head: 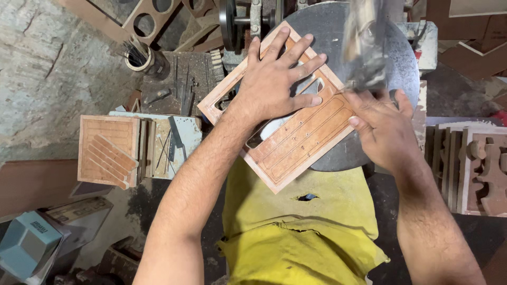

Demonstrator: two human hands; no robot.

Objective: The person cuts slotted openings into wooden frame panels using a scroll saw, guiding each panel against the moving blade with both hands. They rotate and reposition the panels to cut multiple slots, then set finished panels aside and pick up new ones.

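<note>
Two hands press one wooden panel (301,140) flat on a round metal plate (404,66), which serves as the saw's tabletop. The panel lies tilted, one corner toward the yellow cloth (296,232) at the person's lap, the opposite end near the machine's wheel (228,21). It carries routed grooves, several small drilled holes and at least two cut-out openings, partly hidden under the fingers.

The left hand (274,79) lies open, five fingers spread, palm down on the middle of the panel; it grips nothing. The right hand (383,126) rests on the panel's right edge with fingers loosely bent, fingertips on the wood just below a blurred saw arm (364,42); it presses rather than closes around anything.

To the left, one more grooved panel (105,150) sits with four loose strips (112,158) lying across it. One tin (140,55) of thin rods stands behind that. On the right, a stack of carved pieces (483,171) stands on edge; how many I cannot tell.
</note>
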